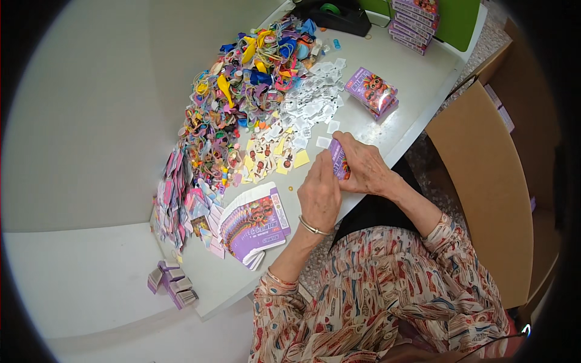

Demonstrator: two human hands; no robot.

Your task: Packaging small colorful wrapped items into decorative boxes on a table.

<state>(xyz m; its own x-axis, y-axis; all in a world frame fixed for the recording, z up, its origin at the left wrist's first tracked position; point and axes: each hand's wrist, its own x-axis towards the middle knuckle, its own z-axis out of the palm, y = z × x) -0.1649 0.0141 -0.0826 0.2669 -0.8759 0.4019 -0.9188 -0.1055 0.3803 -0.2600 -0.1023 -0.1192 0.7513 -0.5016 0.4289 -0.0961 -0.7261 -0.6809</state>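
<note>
A small purple box with a colourful cartoon print (340, 162) is held between my two hands above the table's front edge. My left hand (321, 195) is closed on its left side, with a bangle at the wrist. My right hand (363, 164) wraps round its right side and hides part of it. Left of my left hand lies a fan of flat purple printed cartons (257, 224). Small white paper slips (315, 97) and yellow cards with printed figures (266, 154) are spread beyond my hands. A short stack of finished-looking purple boxes (370, 89) stands beyond my right hand.
A large heap of colourful bands and trinkets (242, 85) covers the far left, beside a pile of pink-purple packets (172, 196). At the back are a black tape dispenser (345, 23) and stacked boxes (414, 27). An open cardboard carton (484, 199) stands at right.
</note>
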